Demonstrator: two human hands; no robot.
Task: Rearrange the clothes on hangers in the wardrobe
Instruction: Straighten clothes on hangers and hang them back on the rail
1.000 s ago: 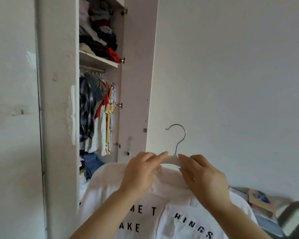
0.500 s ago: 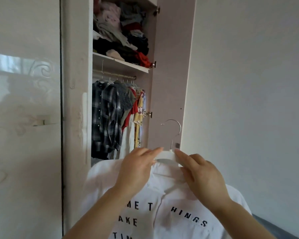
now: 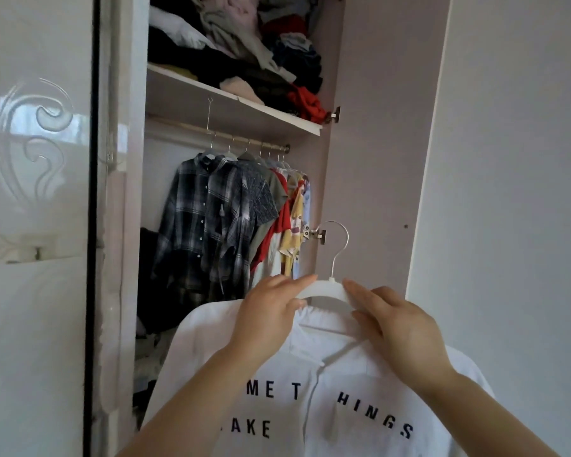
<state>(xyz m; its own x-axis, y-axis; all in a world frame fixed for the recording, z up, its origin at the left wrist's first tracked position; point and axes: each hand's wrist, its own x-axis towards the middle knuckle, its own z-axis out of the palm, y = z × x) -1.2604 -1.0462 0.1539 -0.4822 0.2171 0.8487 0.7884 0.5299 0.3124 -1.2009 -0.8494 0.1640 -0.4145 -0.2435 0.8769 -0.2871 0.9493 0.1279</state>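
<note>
Shirt [image 3: 327, 407] on hanger [image 3: 323, 288] before wardrobe [image 3: 376, 159]; hung clothes [image 3: 225, 219] on rail [image 3: 218, 133] under shelf [image 3: 231, 107].

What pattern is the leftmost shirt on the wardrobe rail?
The leftmost shirt is dark plaid; head view.

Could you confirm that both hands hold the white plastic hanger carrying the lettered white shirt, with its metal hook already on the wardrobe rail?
Not quite: in the head view the metal hook is free in the air, below and right of the wardrobe rail, not on it. The left hand and right hand do hold the white plastic hanger carrying the lettered white shirt.
</note>
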